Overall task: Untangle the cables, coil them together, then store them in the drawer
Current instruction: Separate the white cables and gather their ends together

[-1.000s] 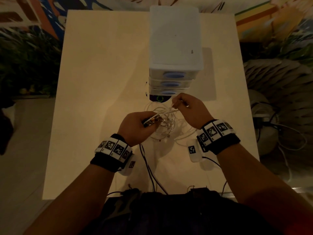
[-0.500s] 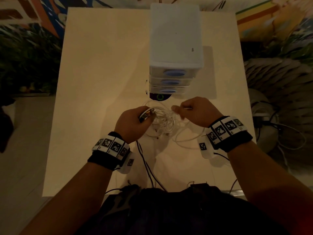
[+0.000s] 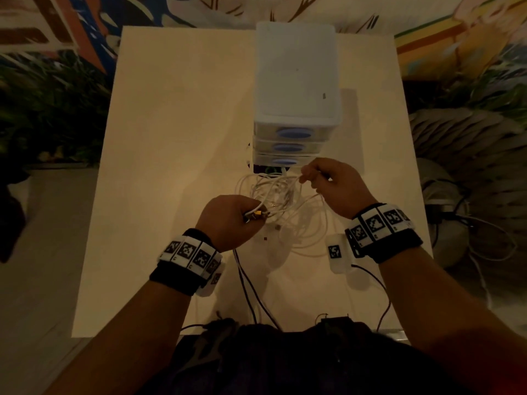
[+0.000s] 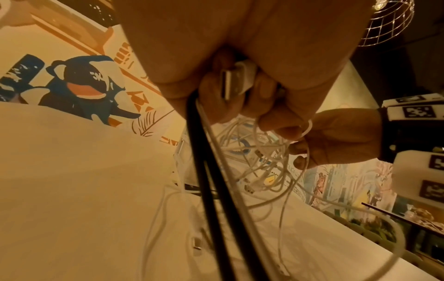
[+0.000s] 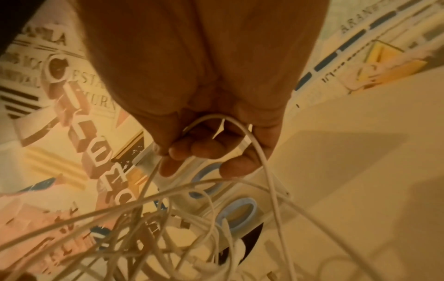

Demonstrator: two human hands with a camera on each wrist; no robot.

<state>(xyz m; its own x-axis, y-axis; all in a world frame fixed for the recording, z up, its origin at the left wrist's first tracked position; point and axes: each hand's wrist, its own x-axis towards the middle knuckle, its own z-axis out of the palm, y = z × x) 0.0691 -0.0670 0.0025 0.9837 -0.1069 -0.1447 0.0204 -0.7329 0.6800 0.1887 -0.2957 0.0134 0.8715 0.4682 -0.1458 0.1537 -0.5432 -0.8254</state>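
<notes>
A tangle of thin white cables (image 3: 281,195) hangs between my two hands above the table (image 3: 171,138), just in front of the white drawer unit (image 3: 295,81). My left hand (image 3: 231,218) grips a bunch of cable ends, with a white USB plug (image 4: 236,79) showing between its curled fingers. My right hand (image 3: 328,181) pinches a white cable loop (image 5: 240,129) close to the lowest drawer. Loose white loops (image 3: 308,235) trail on the table under the right wrist. All drawers with blue handles (image 3: 293,134) are closed.
Two dark wires (image 3: 251,289) run from my left hand back toward my body across the table's near edge. A dark round object (image 3: 263,169) lies at the foot of the drawer unit. Off the table's right side sit a round device and more cords (image 3: 467,223).
My right hand has moved up and toward the drawer unit, drawing a cable out of the tangle. My left hand dropped back nearer to me, so the bundle is stretched wider.
</notes>
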